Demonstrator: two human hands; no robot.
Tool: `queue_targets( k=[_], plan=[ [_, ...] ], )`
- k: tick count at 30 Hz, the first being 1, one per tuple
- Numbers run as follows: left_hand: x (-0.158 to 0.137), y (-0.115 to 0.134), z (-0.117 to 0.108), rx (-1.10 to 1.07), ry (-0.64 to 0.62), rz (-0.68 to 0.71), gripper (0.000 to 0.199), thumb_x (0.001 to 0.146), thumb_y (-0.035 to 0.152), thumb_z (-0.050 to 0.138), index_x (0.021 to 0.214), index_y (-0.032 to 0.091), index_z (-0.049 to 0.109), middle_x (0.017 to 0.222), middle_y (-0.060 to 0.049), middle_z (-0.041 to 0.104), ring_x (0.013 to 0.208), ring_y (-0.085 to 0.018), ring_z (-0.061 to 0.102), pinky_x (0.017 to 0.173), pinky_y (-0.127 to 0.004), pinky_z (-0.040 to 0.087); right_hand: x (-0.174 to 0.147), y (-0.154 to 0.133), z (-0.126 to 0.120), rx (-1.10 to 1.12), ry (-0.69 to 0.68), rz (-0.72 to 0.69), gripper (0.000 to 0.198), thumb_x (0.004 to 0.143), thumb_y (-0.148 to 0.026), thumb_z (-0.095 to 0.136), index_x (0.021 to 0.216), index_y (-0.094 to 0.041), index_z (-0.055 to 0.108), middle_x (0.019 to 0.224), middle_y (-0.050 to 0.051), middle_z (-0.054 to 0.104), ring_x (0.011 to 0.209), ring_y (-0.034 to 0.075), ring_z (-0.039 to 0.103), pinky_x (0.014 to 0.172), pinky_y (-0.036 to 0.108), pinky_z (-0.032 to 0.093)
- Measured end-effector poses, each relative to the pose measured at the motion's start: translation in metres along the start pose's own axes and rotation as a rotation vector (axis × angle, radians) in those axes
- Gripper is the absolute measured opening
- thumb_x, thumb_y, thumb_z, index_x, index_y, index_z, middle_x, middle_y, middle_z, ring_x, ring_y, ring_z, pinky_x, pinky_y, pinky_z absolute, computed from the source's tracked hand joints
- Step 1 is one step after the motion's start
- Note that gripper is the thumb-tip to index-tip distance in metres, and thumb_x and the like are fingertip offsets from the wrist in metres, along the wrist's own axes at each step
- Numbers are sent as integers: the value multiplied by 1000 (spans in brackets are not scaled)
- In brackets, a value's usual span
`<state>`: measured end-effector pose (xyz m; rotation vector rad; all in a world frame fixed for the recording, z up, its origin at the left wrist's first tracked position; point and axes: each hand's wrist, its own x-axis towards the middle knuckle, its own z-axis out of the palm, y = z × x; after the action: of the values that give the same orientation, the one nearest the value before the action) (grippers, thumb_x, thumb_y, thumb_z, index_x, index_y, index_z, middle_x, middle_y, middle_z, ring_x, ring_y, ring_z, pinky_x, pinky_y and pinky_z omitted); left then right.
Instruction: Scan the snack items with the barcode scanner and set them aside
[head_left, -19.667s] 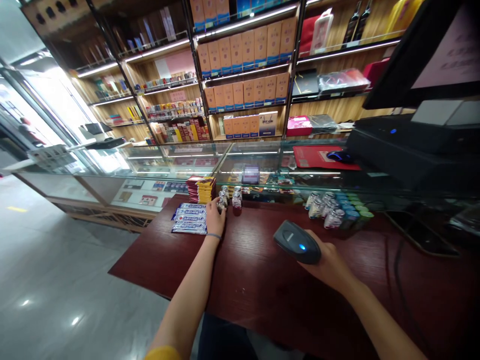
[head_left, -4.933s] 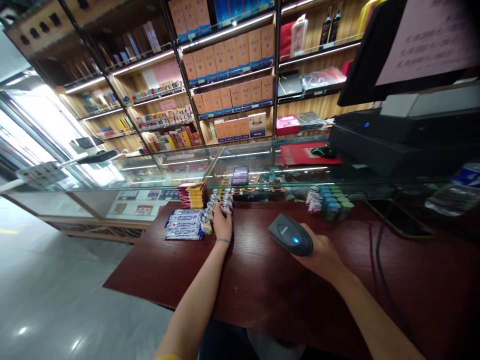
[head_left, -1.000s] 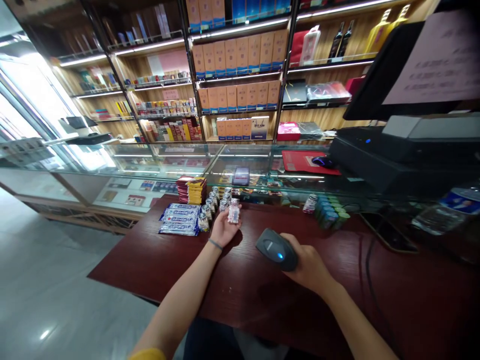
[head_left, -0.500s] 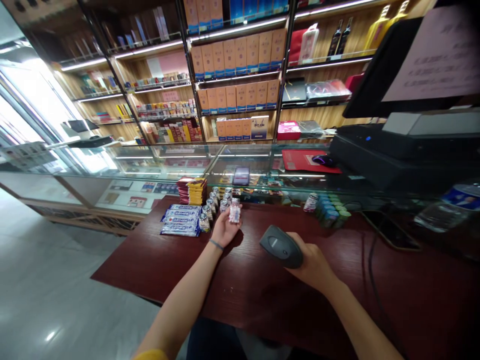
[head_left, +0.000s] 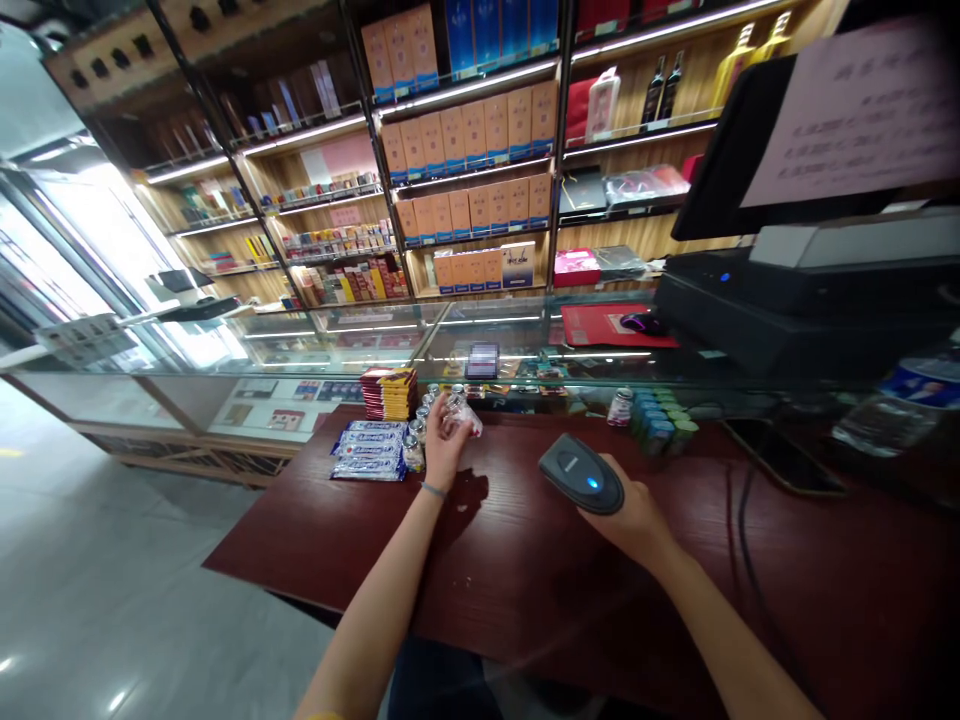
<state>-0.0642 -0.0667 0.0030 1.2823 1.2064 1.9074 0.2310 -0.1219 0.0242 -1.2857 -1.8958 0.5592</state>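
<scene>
My left hand (head_left: 444,445) holds a small clear bottle (head_left: 463,414) tilted on its side above the dark red counter (head_left: 525,570). It hovers just right of a row of small bottles (head_left: 417,432) that stand beside blue snack packs (head_left: 365,450). My right hand (head_left: 637,515) grips a black barcode scanner (head_left: 581,473) with a blue light on top, held over the middle of the counter and pointed toward the left hand.
A stack of red and yellow packs (head_left: 388,392) sits behind the bottles. Green-capped bottles (head_left: 660,422) cluster farther right. A glass display case (head_left: 450,345) runs along the back, with a register and monitor (head_left: 795,200) at right and a black cable (head_left: 757,590) across the counter.
My left hand has lifted the small bottle and tipped it from upright onto its side. My right hand has raised the scanner a little; its blue light shows again.
</scene>
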Motion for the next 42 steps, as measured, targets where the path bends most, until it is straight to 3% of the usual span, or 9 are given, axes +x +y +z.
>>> queue_targets(
  k=[3, 6, 13, 20, 29, 35, 42],
  plan=[
    [2, 0, -7, 244, 74, 169, 58, 85, 36, 71, 138, 24, 52, 140, -13, 54, 121, -23, 59, 101, -37, 50, 2, 5, -2, 33, -15, 22, 43, 73, -36, 66, 114, -29, 57, 90, 1, 77, 85, 25, 76, 67, 26, 52],
    [-4, -2, -18, 444, 154, 232, 52, 87, 32, 68, 135, 22, 53, 136, -13, 57, 122, -24, 58, 102, -38, 50, 2, 10, -2, 45, 11, 34, 46, 73, -38, 67, 116, -29, 57, 93, 2, 78, 88, 26, 76, 70, 28, 53],
    [-24, -7, -30, 695, 87, 172, 47, 88, 25, 64, 134, 23, 53, 133, -11, 62, 121, -25, 60, 104, -41, 50, -2, 4, -1, 76, 94, 59, 50, 71, -41, 67, 119, -28, 58, 93, 2, 78, 89, 27, 75, 73, 30, 53],
    [-27, -11, -30, 873, 21, 164, 46, 88, 19, 60, 132, 23, 52, 127, -12, 61, 123, -27, 58, 105, -43, 49, -2, 9, 0, 58, 78, 64, 51, 71, -44, 68, 119, -28, 58, 90, 3, 78, 86, 28, 75, 72, 32, 54],
    [-26, -13, -30, 942, -31, 119, 47, 87, 17, 59, 133, 20, 49, 129, -15, 56, 124, -29, 55, 101, -44, 51, -3, 9, 0, 54, 117, 35, 46, 71, -40, 67, 114, -27, 58, 89, 3, 77, 84, 26, 75, 71, 31, 54],
    [-25, -17, -30, 915, -35, 124, 48, 87, 17, 58, 135, 19, 48, 130, -17, 55, 126, -30, 54, 104, -47, 48, -1, 11, 0, 73, 74, 43, 47, 70, -40, 69, 114, -27, 59, 89, 3, 77, 84, 26, 75, 69, 30, 54],
    [-26, -15, -27, 870, -47, 205, 63, 86, 16, 60, 145, 16, 40, 139, -20, 50, 136, -33, 46, 111, -52, 42, 0, 15, -1, 45, 89, 56, 54, 69, -42, 70, 119, -27, 58, 91, 4, 77, 87, 27, 75, 69, 31, 55]
  ],
)
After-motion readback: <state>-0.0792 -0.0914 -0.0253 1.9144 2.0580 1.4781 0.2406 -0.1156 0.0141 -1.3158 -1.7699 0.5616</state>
